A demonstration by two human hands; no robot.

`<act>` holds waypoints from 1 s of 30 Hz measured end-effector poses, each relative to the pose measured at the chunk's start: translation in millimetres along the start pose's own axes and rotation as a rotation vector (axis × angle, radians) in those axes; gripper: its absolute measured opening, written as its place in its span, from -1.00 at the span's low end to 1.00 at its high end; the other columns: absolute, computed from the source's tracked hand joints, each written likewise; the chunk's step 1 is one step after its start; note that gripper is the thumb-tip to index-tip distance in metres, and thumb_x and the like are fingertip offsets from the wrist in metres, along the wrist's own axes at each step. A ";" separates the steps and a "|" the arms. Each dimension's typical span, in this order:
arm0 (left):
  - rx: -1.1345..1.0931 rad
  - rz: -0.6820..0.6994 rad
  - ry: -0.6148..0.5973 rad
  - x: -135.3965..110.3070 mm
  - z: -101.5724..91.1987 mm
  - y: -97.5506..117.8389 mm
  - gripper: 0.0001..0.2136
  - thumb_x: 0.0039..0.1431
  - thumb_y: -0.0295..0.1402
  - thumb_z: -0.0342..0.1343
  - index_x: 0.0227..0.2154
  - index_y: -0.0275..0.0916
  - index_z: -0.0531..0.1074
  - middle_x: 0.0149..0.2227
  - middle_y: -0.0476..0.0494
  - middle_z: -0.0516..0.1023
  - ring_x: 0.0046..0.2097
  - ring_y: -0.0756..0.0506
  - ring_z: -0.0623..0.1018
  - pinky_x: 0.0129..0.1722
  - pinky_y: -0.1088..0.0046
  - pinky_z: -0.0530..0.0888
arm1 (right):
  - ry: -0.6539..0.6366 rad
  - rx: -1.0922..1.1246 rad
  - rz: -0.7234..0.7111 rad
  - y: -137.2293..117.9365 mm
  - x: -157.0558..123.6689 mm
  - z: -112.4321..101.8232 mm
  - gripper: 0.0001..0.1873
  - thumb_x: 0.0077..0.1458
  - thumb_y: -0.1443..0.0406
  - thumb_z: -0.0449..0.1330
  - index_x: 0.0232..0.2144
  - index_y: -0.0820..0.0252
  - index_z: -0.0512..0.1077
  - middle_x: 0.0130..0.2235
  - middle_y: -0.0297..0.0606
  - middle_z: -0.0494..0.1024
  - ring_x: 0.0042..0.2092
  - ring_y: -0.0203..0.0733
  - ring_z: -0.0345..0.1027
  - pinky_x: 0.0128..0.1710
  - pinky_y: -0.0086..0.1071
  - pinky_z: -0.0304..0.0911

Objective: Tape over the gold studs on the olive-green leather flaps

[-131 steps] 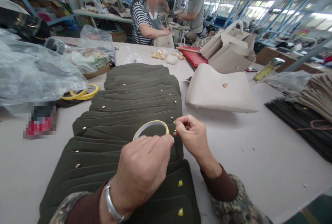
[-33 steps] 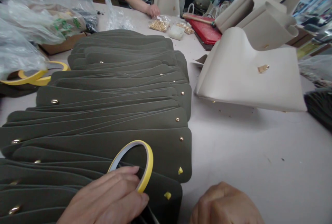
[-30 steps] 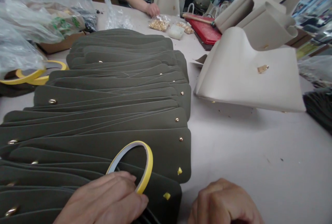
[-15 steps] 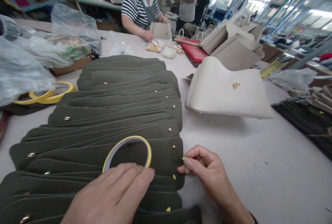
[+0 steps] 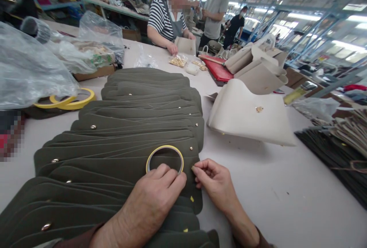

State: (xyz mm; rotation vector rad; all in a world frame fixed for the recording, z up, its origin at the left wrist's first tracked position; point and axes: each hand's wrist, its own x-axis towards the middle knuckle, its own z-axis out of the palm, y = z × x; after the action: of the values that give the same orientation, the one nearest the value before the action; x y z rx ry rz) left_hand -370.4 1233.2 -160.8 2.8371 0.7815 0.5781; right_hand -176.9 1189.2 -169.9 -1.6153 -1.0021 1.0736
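My left hand (image 5: 151,198) is closed on the near side of a narrow yellow tape roll (image 5: 165,147), holding it over overlapping rows of dark green panels (image 5: 114,169). Thumb and forefinger of my right hand (image 5: 218,185) are pinched at the right edge of one panel, with a tiny yellow piece of tape (image 5: 193,168) just showing at their tips. Lower along that edge, a yellow tape bit (image 5: 192,199) sticks to one panel and another tape bit (image 5: 185,230) to a nearer one. Gold metal studs, such as this stud (image 5: 191,148), dot the panel ends.
A cream bag (image 5: 249,114) lies to the right, with more beige bags (image 5: 258,70) behind it. Spare yellow tape rolls (image 5: 78,104) sit at left beside plastic bags (image 5: 34,68). Across the table a co-worker (image 5: 163,22) handles a beige piece. Dark strips (image 5: 329,156) are stacked at far right.
Both hands have moved closer together, the left with the tape roll going right. My right fingertips have shifted left onto the panel edge with the tape piece. The camera view has tilted up.
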 end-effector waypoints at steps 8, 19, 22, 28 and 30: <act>-0.005 -0.030 -0.015 0.6 -1.3 0.4 -0.90 0.25 -0.53 0.00 -0.26 -0.20 0.33 -0.37 -0.02 0.43 -0.32 -0.13 0.42 -0.35 0.34 0.43 | 0.050 -0.089 -0.034 5.9 2.2 3.4 -0.69 0.06 0.09 0.29 -0.31 0.22 0.42 -0.49 -0.36 0.49 -0.54 -0.30 0.37 -0.61 -0.50 0.33; -0.007 -0.005 0.016 1.4 -1.8 -1.0 -0.90 0.26 -0.52 0.00 -0.24 -0.22 0.35 -0.36 -0.02 0.45 -0.31 -0.10 0.43 -0.31 0.37 0.44 | 0.129 -0.330 -0.282 14.2 -21.1 1.7 -0.74 0.19 0.15 0.19 -0.37 0.21 0.54 -0.48 -0.26 0.54 -0.49 -0.25 0.41 -0.47 -0.43 0.34; -0.019 -0.026 0.014 1.0 -1.1 -1.2 -0.90 0.24 -0.53 0.02 -0.28 -0.20 0.35 -0.37 -0.02 0.44 -0.31 -0.11 0.43 -0.33 0.37 0.43 | 0.150 -0.377 -0.286 12.6 -17.4 8.5 -0.74 0.21 0.16 0.17 -0.39 0.19 0.54 -0.50 -0.29 0.52 -0.52 -0.26 0.38 -0.48 -0.44 0.32; -0.031 -0.035 0.010 0.9 -1.7 0.7 -0.87 0.22 -0.56 0.01 -0.31 -0.19 0.34 -0.38 -0.02 0.44 -0.33 -0.12 0.43 -0.36 0.36 0.44 | 0.161 -0.278 -0.175 9.5 -6.0 12.4 -0.71 0.18 0.12 0.18 -0.41 0.21 0.54 -0.54 -0.31 0.50 -0.53 -0.25 0.36 -0.53 -0.45 0.28; -0.045 -0.025 0.014 1.2 -4.0 -0.3 -0.86 0.25 -0.56 -0.04 -0.31 -0.19 0.35 -0.39 -0.02 0.44 -0.34 -0.12 0.43 -0.37 0.36 0.44 | 0.145 -0.292 -0.190 6.9 -2.2 12.0 -0.73 0.16 0.15 0.18 -0.42 0.22 0.55 -0.53 -0.31 0.50 -0.52 -0.26 0.34 -0.52 -0.45 0.26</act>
State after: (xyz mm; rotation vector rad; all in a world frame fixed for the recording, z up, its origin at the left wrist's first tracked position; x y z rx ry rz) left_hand -371.2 1234.3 -156.8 2.7815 0.7957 0.6049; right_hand -188.0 1188.4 -178.5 -1.7598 -1.2295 0.6957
